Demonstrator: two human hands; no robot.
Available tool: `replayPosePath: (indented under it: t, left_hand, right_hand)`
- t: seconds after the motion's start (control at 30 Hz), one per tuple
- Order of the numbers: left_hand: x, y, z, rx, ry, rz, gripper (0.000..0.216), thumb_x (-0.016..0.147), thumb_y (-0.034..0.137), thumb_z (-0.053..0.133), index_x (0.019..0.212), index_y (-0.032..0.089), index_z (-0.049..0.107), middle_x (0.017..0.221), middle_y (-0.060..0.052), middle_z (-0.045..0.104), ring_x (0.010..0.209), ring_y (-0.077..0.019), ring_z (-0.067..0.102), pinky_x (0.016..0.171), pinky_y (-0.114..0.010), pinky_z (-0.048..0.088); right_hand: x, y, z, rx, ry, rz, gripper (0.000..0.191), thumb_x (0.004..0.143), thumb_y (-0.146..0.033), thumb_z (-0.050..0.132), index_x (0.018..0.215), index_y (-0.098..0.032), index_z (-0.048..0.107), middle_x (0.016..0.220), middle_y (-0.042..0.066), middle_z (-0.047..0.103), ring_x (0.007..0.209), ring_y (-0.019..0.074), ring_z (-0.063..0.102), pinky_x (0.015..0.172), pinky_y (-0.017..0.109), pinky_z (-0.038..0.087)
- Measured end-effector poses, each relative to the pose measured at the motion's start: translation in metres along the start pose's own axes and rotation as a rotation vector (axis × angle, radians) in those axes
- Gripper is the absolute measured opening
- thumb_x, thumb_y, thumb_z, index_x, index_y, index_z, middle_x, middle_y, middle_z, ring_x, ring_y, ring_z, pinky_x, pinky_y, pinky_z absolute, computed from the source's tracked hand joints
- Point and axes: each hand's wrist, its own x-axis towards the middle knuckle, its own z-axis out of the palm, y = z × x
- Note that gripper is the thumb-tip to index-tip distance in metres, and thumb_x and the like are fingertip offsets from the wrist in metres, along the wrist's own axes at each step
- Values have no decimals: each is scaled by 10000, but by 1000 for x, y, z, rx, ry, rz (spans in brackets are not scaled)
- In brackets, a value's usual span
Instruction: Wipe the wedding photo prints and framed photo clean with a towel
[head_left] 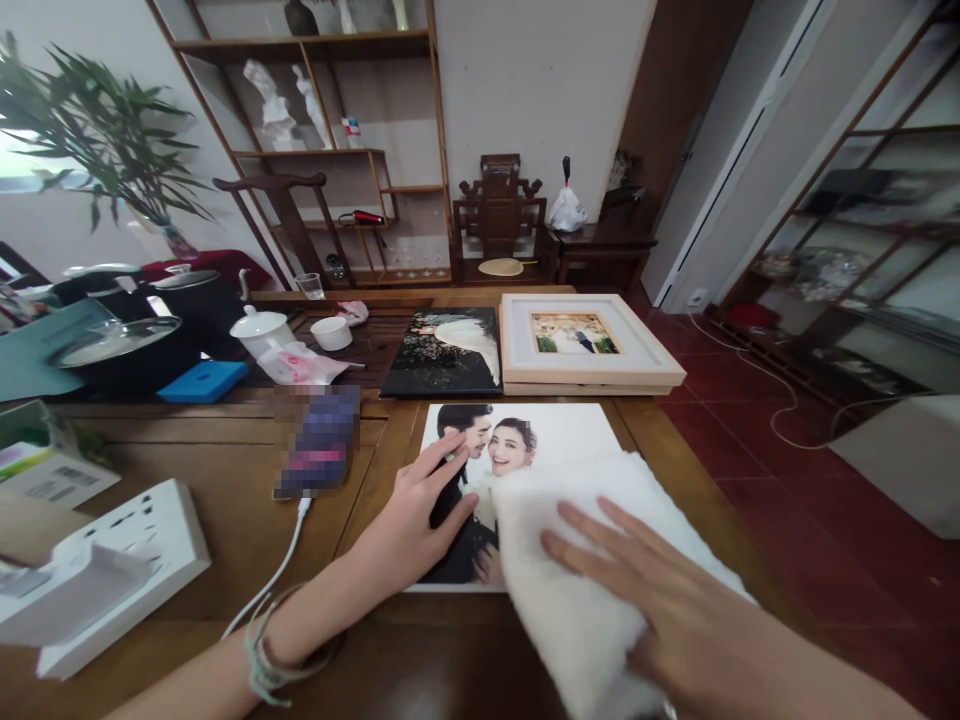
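Observation:
A large photo print (pixel 551 430) of a couple lies flat at the table's near edge. Across its left part rests my left hand (pixel 427 510), open, fingers spread and touching the surface, with nothing in it. A thick white towel (pixel 532 600) covers the print's right side and hangs toward me. My right hand (pixel 622 565) presses on this towel, fingers stretched over it and the thumb tucked at a fold, keeping hold of it. Beyond the print lie a dark photo panel (pixel 427 350) and a pale wooden picture frame (pixel 514 345).
At left are a phone (pixel 319 440) on a white cable (pixel 281 565), a white power strip (pixel 172 540), and a blue box (pixel 202 381). Farther back stand a lidded pot (pixel 124 350), a white teapot (pixel 261 328) and a white cup (pixel 331 334).

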Motion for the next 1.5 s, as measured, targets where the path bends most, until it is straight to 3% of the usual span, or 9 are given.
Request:
replayPosePath:
  t: [0.13, 0.33, 0.47, 0.67, 0.9, 1.03, 1.17, 1.3, 1.5]
  left_hand:
    - [1, 0, -1, 4, -16, 3, 438, 890, 255, 486, 1323, 194, 458, 1412, -132, 427, 1335, -287, 347, 1044, -506, 358]
    - [1, 0, -4, 27, -34, 11, 445, 896, 280, 482, 1332, 200, 446, 1417, -135, 420, 1329, -298, 354, 1037, -531, 353]
    - [1, 1, -4, 17, -22, 20, 452, 888, 257, 502, 1334, 227, 443, 1410, -120, 432, 1329, -287, 358, 1041, -505, 362]
    - [0, 0, -2, 17, -16, 11, 459, 899, 265, 489, 1350, 223, 420, 1418, -123, 422, 1333, -286, 351, 1042, -517, 356]
    - [-1, -1, -2, -3, -16, -1, 413, 941, 224, 362, 1349, 215, 426, 1431, -99, 414, 1351, -258, 323, 1073, -482, 327]
    - [0, -2, -2, 6, -26, 4, 419, 935, 211, 366, 1350, 216, 423, 1431, -100, 414, 1353, -258, 318, 1072, -482, 327]
    - [1, -1, -3, 24, -32, 6, 403, 935, 213, 371, 1330, 213, 449, 1419, -108, 426, 1340, -268, 342, 1057, -486, 347]
    - [1, 0, -3, 17, -39, 3, 399, 939, 215, 355, 1324, 181, 455, 1420, -127, 419, 1338, -274, 343, 1053, -502, 345]
    - [0, -3, -1, 1, -30, 5, 404, 938, 209, 352, 1324, 155, 455, 1423, -137, 412, 1346, -265, 329, 1065, -493, 330]
  right_hand:
    - [2, -2, -2, 79, 4, -18, 484, 663, -75, 535, 1100, -237, 665, 1402, 65, 430, 1318, 312, 321, 1090, 519, 275]
    - [28, 62, 4, 15, 85, 131, 313, 654, -56, 520, 881, -172, 702, 1405, 126, 426, 1334, 317, 292, 1071, 567, 249]
    - [41, 92, 10, -42, 204, 172, 361, 689, -42, 507, 984, -165, 674, 1387, 134, 452, 1346, 325, 260, 1053, 599, 249]
    - [30, 51, 10, -9, 97, 140, 284, 675, -62, 544, 872, -179, 712, 1412, 113, 420, 1352, 341, 225, 1077, 602, 192]
    - [9, -11, -14, 120, -51, -61, 546, 705, -85, 548, 1227, -239, 587, 1372, 65, 466, 1292, 311, 364, 1074, 501, 321]
    - [19, 13, -14, 138, -36, 28, 507, 649, -56, 529, 1111, -227, 653, 1414, 56, 415, 1327, 297, 307, 1089, 523, 267]
    - [36, 61, -2, 46, 50, 136, 323, 647, -37, 511, 888, -144, 697, 1408, 152, 412, 1339, 312, 281, 1083, 543, 239]
    - [48, 90, 9, -19, 164, 149, 363, 660, -24, 497, 952, -150, 672, 1398, 156, 431, 1347, 300, 266, 1073, 562, 227]
    - [40, 48, 7, 26, 54, 113, 331, 683, -64, 532, 944, -174, 703, 1416, 114, 417, 1364, 323, 203, 1088, 586, 147]
